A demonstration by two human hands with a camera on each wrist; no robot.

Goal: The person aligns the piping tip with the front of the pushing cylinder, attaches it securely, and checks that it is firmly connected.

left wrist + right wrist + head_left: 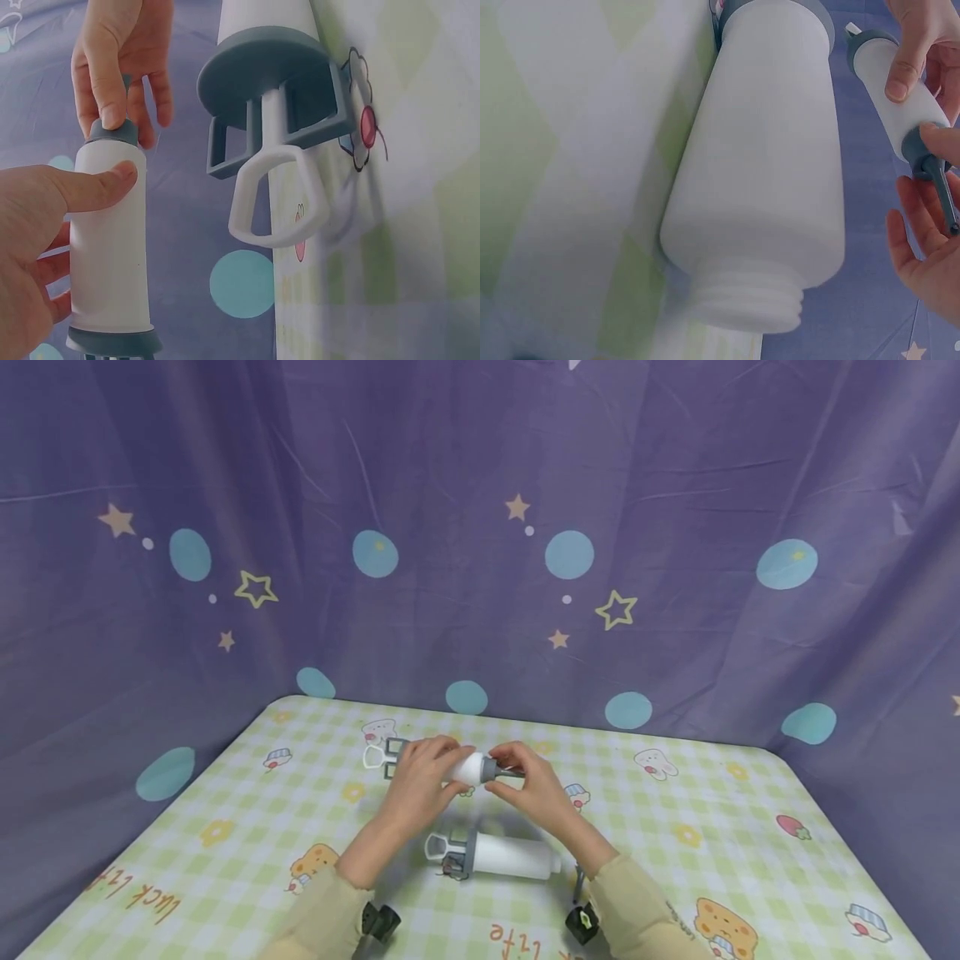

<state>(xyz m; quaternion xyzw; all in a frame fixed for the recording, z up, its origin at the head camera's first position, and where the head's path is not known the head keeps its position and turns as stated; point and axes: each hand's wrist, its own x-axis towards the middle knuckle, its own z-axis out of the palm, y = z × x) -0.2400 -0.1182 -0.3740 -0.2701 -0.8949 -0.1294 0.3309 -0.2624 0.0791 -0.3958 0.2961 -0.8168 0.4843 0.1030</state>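
My left hand [427,781] grips the white barrel of a large plastic syringe [111,247] with a grey collar, held above the table. Its white ring handle [372,757] points left in the head view. At the other end my right hand [536,785] pinches the grey nozzle cap [915,146], thumb on the cap and fingers around the long thin tip [945,196]. A second, similar syringe [513,856] lies on the table nearer to me. Its ring handle [244,202] points left, and its threaded neck [746,304] is bare.
A green-and-white checked cloth [262,827] with cartoon prints covers the table. Behind it hangs a purple curtain [465,635]. A slim dark piece [579,883] shows beside the right sleeve, near the dark wrist camera [582,923].
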